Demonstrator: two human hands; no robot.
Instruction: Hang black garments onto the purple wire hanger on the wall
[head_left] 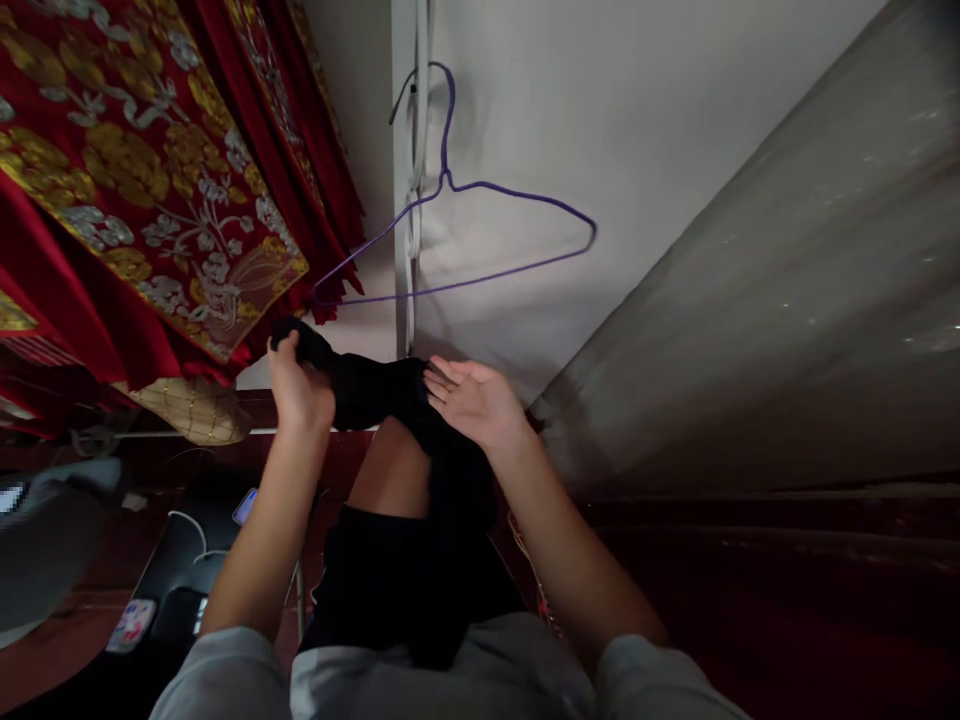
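A black garment (375, 385) stretches between my hands and hangs down over my lap. Its left end is pinched in my left hand (300, 390), with the cloth bunched around the fingertips. My right hand (476, 400) lies palm up at the garment's right part, fingers stretched out flat against its edge. Just above both hands, a purple wire hanger (517, 190) hangs bare by its hook from a white chain-like strip (414, 200) on the wall. The garment's exact kind cannot be made out.
Red curtain-like cloth (202, 180) with gold and silver flowers hangs at upper left, a beige quilted item (199, 410) below it. A dark bench (169, 550) bears a phone (245, 506) and a white cable (196, 530). A grey sheet-like surface (780, 300) slopes at right.
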